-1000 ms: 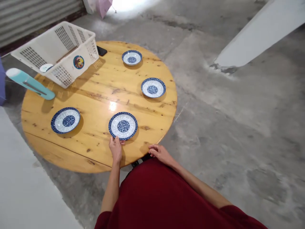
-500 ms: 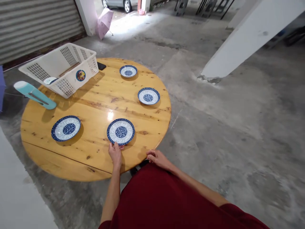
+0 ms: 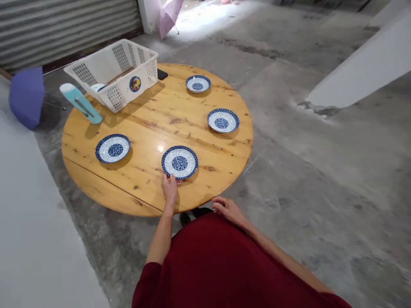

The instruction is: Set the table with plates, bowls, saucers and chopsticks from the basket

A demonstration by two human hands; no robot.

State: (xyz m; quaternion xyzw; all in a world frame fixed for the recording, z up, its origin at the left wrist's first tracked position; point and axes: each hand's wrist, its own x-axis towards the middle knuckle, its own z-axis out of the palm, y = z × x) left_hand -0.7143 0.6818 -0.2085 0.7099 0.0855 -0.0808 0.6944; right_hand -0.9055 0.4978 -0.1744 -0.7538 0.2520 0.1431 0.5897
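My left hand [image 3: 170, 187] grips the near rim of a blue-and-white plate [image 3: 180, 163], thumb on top and fingers beneath, at the front of the round wooden table [image 3: 150, 171]. At the table's front edge, my right hand [image 3: 225, 208] hangs with loosely curled fingers and holds nothing. Three more patterned plates lie about: the left plate [image 3: 113, 148], the right plate [image 3: 223, 120] and the far plate [image 3: 198, 84].
A white plastic basket [image 3: 141, 79] stands at the table's back left, with a dish inside. Beside it are a turquoise bottle-like container [image 3: 81, 104] and a black phone [image 3: 162, 74]. Purple umbrella [image 3: 27, 96] and pink umbrella [image 3: 168, 18] rest on the floor; a white pillar [image 3: 356, 64] rises right.
The view has tilted down and turned left, so the table appears shifted right. My left hand still grips the same plate's rim; my right hand stays by the table edge.
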